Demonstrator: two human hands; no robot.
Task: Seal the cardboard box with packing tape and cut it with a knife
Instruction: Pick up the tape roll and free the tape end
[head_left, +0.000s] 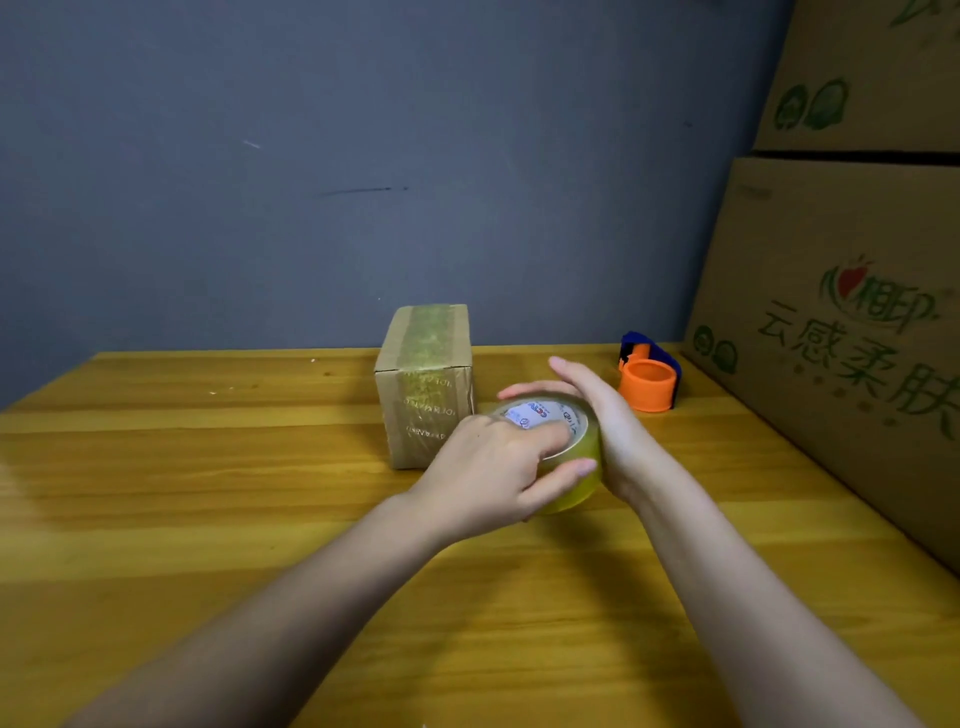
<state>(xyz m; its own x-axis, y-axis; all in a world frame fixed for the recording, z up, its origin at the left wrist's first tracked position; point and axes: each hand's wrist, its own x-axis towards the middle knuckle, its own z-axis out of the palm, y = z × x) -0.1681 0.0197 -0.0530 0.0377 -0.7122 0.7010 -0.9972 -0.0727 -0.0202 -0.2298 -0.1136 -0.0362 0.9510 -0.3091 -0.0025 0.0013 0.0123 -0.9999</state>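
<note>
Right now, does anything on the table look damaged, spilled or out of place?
Nothing spilled. The small box already carries wrinkled old tape over its top and front. Both hands, left and right, hold the tape roll. No knife shows; only an orange dispenser.

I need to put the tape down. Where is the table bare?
Bare: left of the small box, and the near table around the forearms. Crowded: between the box, the tape roll and the orange dispenser.
</note>
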